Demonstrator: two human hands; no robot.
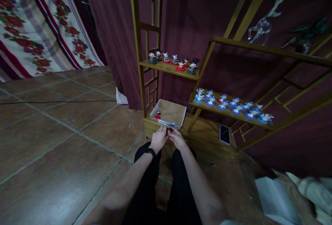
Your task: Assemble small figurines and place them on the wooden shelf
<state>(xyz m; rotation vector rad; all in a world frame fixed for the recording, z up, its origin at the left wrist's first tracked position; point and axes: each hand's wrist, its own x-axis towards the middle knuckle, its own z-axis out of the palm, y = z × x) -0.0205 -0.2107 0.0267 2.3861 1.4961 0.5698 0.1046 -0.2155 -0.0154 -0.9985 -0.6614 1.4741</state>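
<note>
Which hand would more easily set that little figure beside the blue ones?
Probably the right hand: both hold the figure, but it lies nearer the blue figures than the left hand.

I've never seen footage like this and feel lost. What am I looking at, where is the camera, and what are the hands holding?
The camera sits on a person's head, looking forward and down, so the arms are the person's own. The left hand and right hand together hold a small dark object, too small to identify. Just beyond lies an open cardboard box holding one red-based figurine. The wooden shelf unit carries red-based figurines above and blue figurines below; a black phone lies on its base.
</note>
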